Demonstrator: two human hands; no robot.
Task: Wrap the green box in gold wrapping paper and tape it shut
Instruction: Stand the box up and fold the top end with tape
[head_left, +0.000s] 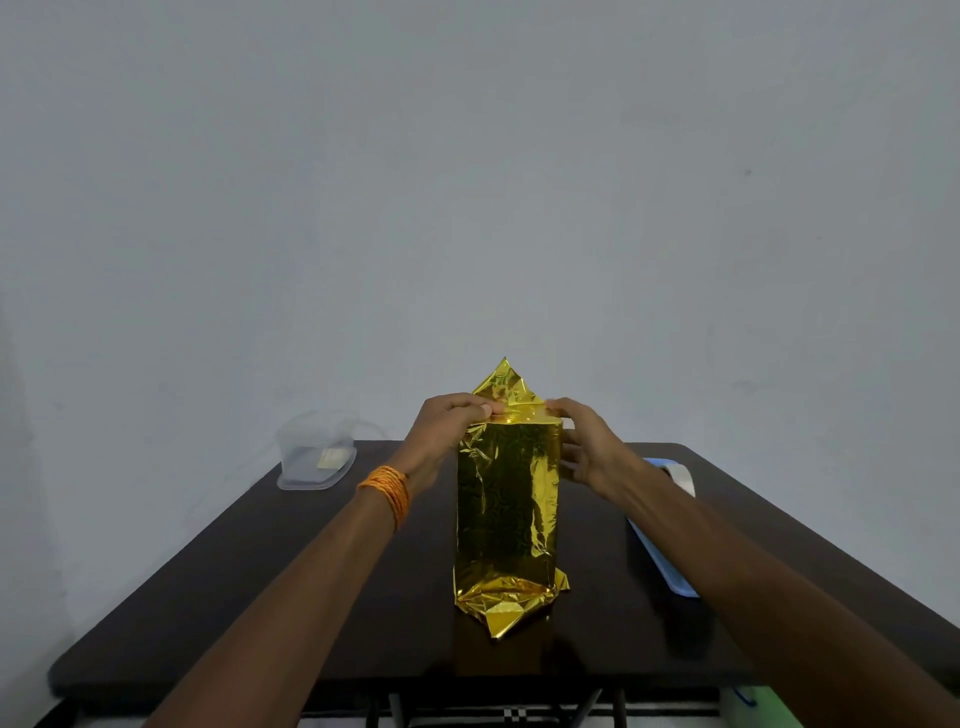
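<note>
Gold wrapping paper (506, 512) covers the whole box, which stands upright on its end at the middle of the dark tabletop (291, 587), long axis vertical; none of the green shows. A pointed flap of foil sticks straight up at the top, toward 12 o'clock, and a second crumpled flap splays onto the tabletop at the base, pointing toward 6 o'clock. The left hand (447, 431) has its fingers pressed down on the top edge at the left corner, an orange thread band (387, 491) on its wrist; the right hand (584, 441) has its fingers closed around the top right corner and side. Open tabletop lies on both sides of the parcel and in front, up to the near edge. At 10 o'clock a clear plastic container (317, 452) sits at the far left edge; at 3 o'clock a blue tray (660, 551) runs along the right edge, with a tape roll (678, 475) at its far end.
</note>
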